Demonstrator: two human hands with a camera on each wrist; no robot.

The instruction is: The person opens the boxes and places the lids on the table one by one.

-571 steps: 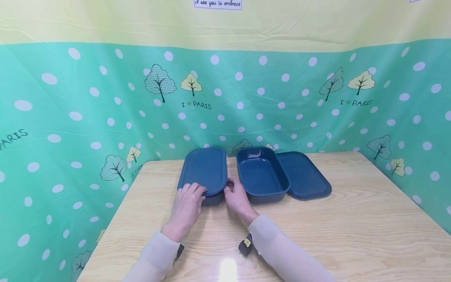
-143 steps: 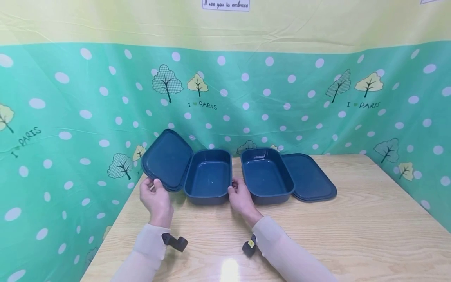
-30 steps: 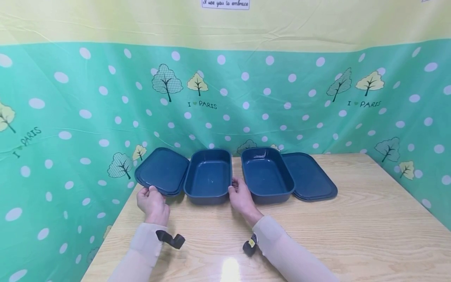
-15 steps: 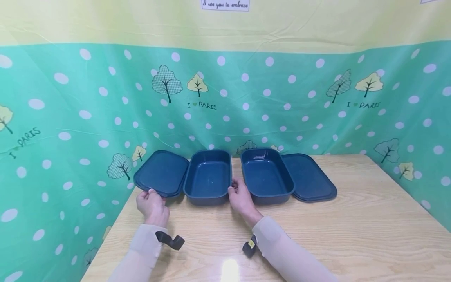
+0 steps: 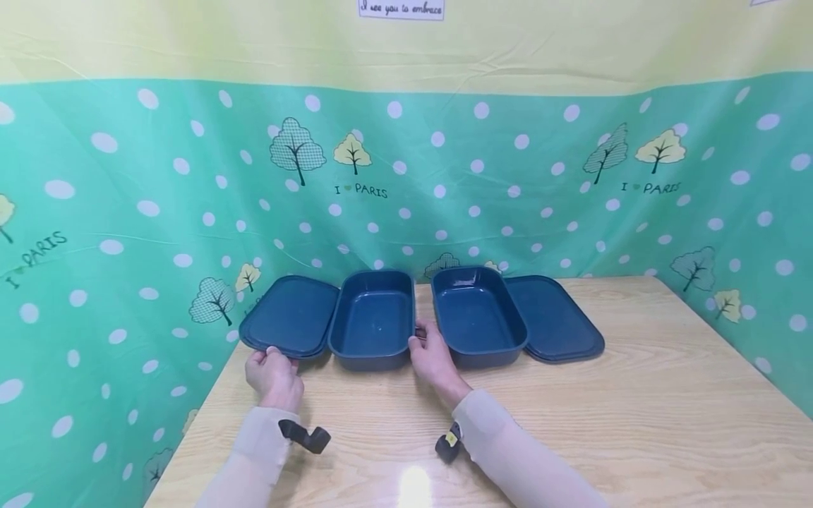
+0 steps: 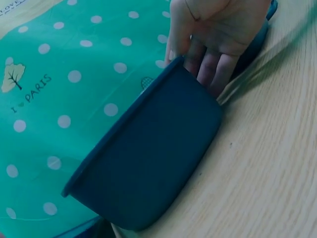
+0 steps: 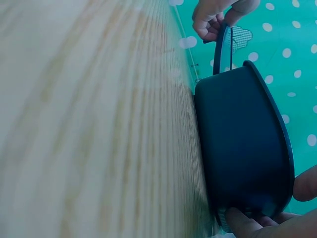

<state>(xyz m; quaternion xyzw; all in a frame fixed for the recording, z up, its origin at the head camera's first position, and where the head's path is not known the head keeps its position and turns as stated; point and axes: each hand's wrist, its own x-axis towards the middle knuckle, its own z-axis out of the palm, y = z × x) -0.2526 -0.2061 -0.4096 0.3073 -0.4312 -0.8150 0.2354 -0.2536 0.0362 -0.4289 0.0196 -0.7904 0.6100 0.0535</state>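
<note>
My left hand (image 5: 274, 377) pinches the near edge of a dark blue lid (image 5: 292, 314) at the left of the table; in the right wrist view, the lid (image 7: 223, 49) shows edge-on from that hand (image 7: 223, 17). Beside the lid stands an uncovered dark blue food container (image 5: 375, 321), with nothing inside. My right hand (image 5: 435, 356) grips this container's right side near the front corner. The left wrist view shows the right hand (image 6: 218, 29) with thumb at the rim of the container (image 6: 153, 148) and fingers along its outer wall.
A second uncovered blue container (image 5: 479, 317) stands just right of my right hand. Its right side borders another blue lid (image 5: 552, 317) lying on the wooden table (image 5: 635, 409). A polka-dot cloth (image 5: 470, 183) hangs behind and at both sides.
Nineteen seconds ago the left lid covered its container. It was then held up, tilted, at the left, and has since come down lower. The right hand stays at the container's side.
</note>
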